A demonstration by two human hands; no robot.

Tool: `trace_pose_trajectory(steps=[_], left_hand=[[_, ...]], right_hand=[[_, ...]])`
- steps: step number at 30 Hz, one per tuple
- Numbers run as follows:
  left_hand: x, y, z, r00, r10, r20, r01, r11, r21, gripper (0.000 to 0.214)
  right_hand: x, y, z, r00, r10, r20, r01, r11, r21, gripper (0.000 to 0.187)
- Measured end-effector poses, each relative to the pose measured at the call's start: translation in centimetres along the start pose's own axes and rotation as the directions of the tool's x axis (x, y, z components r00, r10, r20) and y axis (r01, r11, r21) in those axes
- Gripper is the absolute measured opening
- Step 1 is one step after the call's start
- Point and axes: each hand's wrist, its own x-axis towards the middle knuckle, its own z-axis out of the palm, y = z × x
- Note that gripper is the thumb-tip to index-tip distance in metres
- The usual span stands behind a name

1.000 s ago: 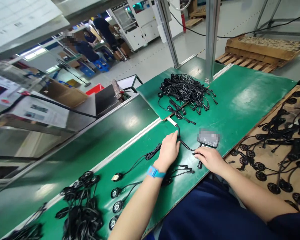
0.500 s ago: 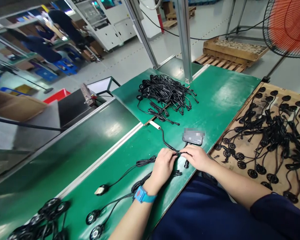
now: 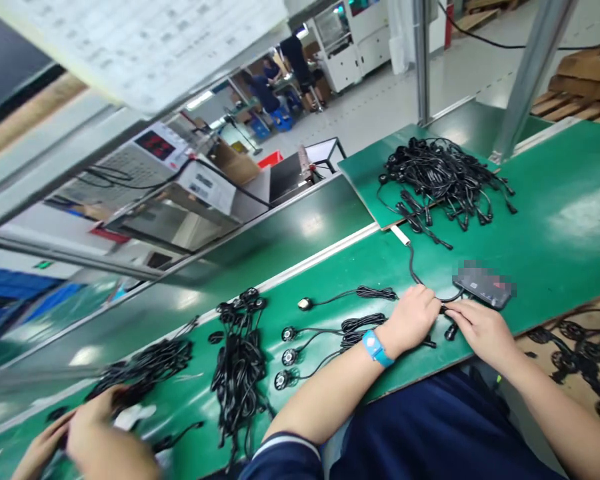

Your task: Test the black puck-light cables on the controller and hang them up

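Observation:
My left hand [image 3: 416,313], with a blue wristband [image 3: 377,348] on its wrist, is closed on a black cable connector [image 3: 443,309]. From the other side my right hand [image 3: 480,328] pinches the same connector, fingertips close together. Just beyond lies a flat black box [image 3: 483,287] with small lights, a cable running from it towards my hands. A short black plug [image 3: 450,331] hangs below my right fingers. Behind, a thick black cable [image 3: 413,265] ends in a white sleeve [image 3: 400,235]. Left of my forearm lie several bundled cables [image 3: 365,327] with round black ends [image 3: 289,357].
A large heap of black cables [image 3: 435,177] covers the back of the green bench [image 3: 555,267]. More bundles [image 3: 237,367] lie left, near another person's blurred hands [image 3: 97,427]. Metal posts [image 3: 423,67] rise behind. Round-ended parts [image 3: 580,340] lie on a board at right.
My view has swung left, bringing another person's hands and more cable bundles into sight. Both my hands stay together at the connector beside the black box.

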Motion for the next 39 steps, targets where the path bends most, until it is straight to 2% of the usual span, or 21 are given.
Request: trace_pose_trajectory(steps=[7, 10, 13, 16, 18, 21, 23, 24, 26, 32, 39], left_hand=[[0.1, 0.2, 1.5, 0.999, -0.033, -0.024, 0.031, 0.995, -0.099, 0.029], [-1.0, -0.6, 0.1, 0.994, -0.091, -0.06, 0.08, 0.984, -0.16, 0.022], [-4.8, -3.0, -2.8, 0.96, -0.24, -0.146, 0.213, 0.961, -0.177, 0.036], [-10.9, -8.4, -5.2, 0.862, -0.456, -0.222, 0.464, 0.886, -0.018, 0.051], [-15.3, -12.5, -6.1, 0.746, -0.63, -0.218, 0.657, 0.749, 0.085, 0.062], [-20.8, -16.9, -6.7, 0.559, -0.822, -0.109, 0.829, 0.555, 0.063, 0.071], [-23.0, -18.1, -6.8, 0.479, -0.878, 0.022, 0.878, 0.477, -0.041, 0.066], [-23.6, -18.3, -6.8, 0.46, -0.885, 0.069, 0.887, 0.453, -0.092, 0.063], [-24.0, -18.2, -6.7, 0.456, -0.886, 0.09, 0.883, 0.437, -0.171, 0.056], [-23.1, -17.3, -6.6, 0.526, -0.85, 0.029, 0.817, 0.495, -0.294, 0.053], [-24.1, -17.5, -6.1, 0.52, -0.854, 0.007, 0.765, 0.462, -0.448, 0.046]], right_hand=[[0.4, 0.4, 0.1, 1.0, -0.016, 0.002, 0.016, 0.997, -0.074, 0.025], [0.0, -0.2, 0.2, 0.999, -0.02, -0.029, 0.019, 0.999, -0.042, 0.021], [-1.1, -1.0, -0.7, 0.988, 0.026, -0.152, -0.028, 1.0, -0.012, 0.022], [-2.7, -0.7, -2.2, 0.938, 0.093, -0.333, -0.137, 0.984, -0.112, 0.023], [-3.8, 0.0, -3.2, 0.91, 0.112, -0.399, -0.212, 0.953, -0.216, 0.026], [-4.9, 1.0, -4.1, 0.919, 0.13, -0.372, -0.258, 0.911, -0.32, 0.033], [-5.1, 1.4, -4.2, 0.94, 0.128, -0.317, -0.245, 0.898, -0.365, 0.035], [-5.1, 1.5, -4.1, 0.948, 0.126, -0.292, -0.237, 0.893, -0.384, 0.036], [-5.0, 1.5, -4.1, 0.959, 0.129, -0.251, -0.227, 0.881, -0.416, 0.035], [-4.9, 2.2, -4.2, 0.968, 0.073, -0.239, -0.182, 0.862, -0.474, 0.033], [-4.7, 3.4, -3.9, 0.965, 0.092, -0.244, -0.209, 0.835, -0.51, 0.034]])
